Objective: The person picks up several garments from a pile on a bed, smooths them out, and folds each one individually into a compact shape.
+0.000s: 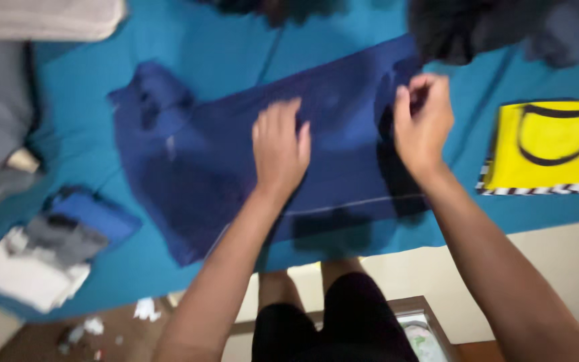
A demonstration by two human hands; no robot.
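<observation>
A soft, limp navy shirt [249, 167] is being pressed flat by the left hand [279, 151]; its edge is being pinched by the right hand [423, 124], likely the best hold.

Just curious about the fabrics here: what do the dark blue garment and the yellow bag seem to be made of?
The dark blue garment looks like soft, matte woven or knit cloth: it lies limp and creased under the left hand. The yellow bag looks stiffer and smoother, perhaps coated fabric or plastic, lying flat; blur leaves this uncertain.
</observation>
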